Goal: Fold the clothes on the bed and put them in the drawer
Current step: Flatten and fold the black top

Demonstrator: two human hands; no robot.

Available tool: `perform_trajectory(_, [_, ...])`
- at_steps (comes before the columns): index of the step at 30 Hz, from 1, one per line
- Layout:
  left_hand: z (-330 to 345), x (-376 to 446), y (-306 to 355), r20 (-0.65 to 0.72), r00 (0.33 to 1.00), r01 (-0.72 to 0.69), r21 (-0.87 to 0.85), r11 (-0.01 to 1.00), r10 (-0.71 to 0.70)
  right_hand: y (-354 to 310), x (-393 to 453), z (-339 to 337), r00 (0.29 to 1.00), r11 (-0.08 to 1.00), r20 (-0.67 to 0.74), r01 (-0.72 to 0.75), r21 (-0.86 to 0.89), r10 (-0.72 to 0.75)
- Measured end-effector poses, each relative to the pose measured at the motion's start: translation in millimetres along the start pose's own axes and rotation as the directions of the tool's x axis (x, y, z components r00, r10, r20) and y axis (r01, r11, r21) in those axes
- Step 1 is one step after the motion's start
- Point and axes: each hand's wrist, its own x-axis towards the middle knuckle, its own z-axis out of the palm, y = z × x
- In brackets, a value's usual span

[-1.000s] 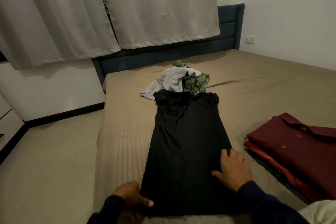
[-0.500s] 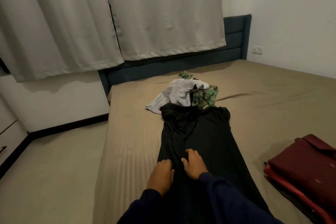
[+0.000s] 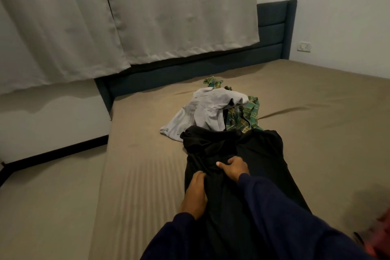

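A long black garment (image 3: 253, 154) lies lengthwise on the tan bed (image 3: 316, 112), its far end bunched and wrinkled. My right hand (image 3: 233, 168) is on the upper middle of it, fingers curled into a fold of the cloth and thumb pointing left. My left hand (image 3: 195, 194) sits at the garment's left edge, a little nearer to me, with its fingertips bent into the fabric. Dark blue sleeves cover both forearms. Just beyond the black garment lie a crumpled grey garment (image 3: 202, 112) and a green plaid shirt (image 3: 245, 115).
A blurred piece of the red folded shirts (image 3: 379, 236) shows at the bottom right edge. The dark blue headboard (image 3: 272, 34) and pale curtains (image 3: 168, 12) stand behind the bed. Floor (image 3: 48, 196) runs along the bed's left side. A wall socket (image 3: 304, 46) is at the right.
Both hands have moved from the garment's near end up toward its far end, and now curl into the cloth. The view has shifted forward, so the red pile is nearly out of frame.
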Motion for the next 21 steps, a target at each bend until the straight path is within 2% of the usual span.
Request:
perform_trajectory(3, [16.9, -0.2, -19.5, -0.019, 0.994, 0.103, -0.122, 0.987, -0.106, 7.6, 28.2, -15.0, 0.976, 0.986, -0.186, 0.137, 0.093, -0.118])
perform_trajectory(5, [26.1, -6.1, -27.8, -0.052, 0.984, 0.163, -0.131, 0.978, -0.171, 23.4, 39.1, -26.0, 0.951, 0.982, -0.281, 0.160, 0.099, -0.126])
perform_trajectory(8, [33.5, -7.2, -33.4, -0.070, 0.992, 0.105, -0.017, 0.994, -0.106, 40.0, 36.9, -28.5, 0.969, 0.996, -0.244, 0.020, -0.084, -0.040])
perform_trajectory(11, [33.5, -6.7, -35.6, -0.017, 0.998, 0.062, 0.258, 0.964, -0.059, 30.0, 29.2, -23.9, 0.979, 0.987, -0.200, -0.058, -0.147, 0.027])
perform_trajectory(13, [33.1, -3.9, -30.2, 0.010, 0.997, 0.071, 0.361, 0.930, -0.080, 19.5, 23.7, -26.0, 0.983, 0.993, -0.177, -0.065, -0.098, 0.046])
perform_trajectory(15, [29.5, 4.1, -19.9, -0.043, 0.996, 0.088, 0.375, 0.923, -0.077, 10.3, 21.5, -25.9, 0.985, 0.995, -0.172, 0.017, -0.094, -0.033])
perform_trajectory(18, [20.8, 41.6, -19.0, -0.191, 0.981, 0.042, 0.351, 0.936, 0.028, 1.2, 34.0, -20.9, 0.952, 0.915, -0.147, 0.206, -0.346, -0.270])
perform_trajectory(19, [16.6, 58.6, -21.5, -0.192, 0.980, 0.022, 0.351, 0.936, 0.049, -1.7, 40.5, -18.6, 0.944, 0.847, -0.082, 0.246, -0.472, -0.321])
perform_trajectory(21, [9.0, 92.8, -23.9, -0.105, 0.994, 0.004, 0.343, 0.939, 0.034, -3.3, 55.0, -14.0, 0.924, 0.675, 0.068, 0.323, -0.663, -0.375])
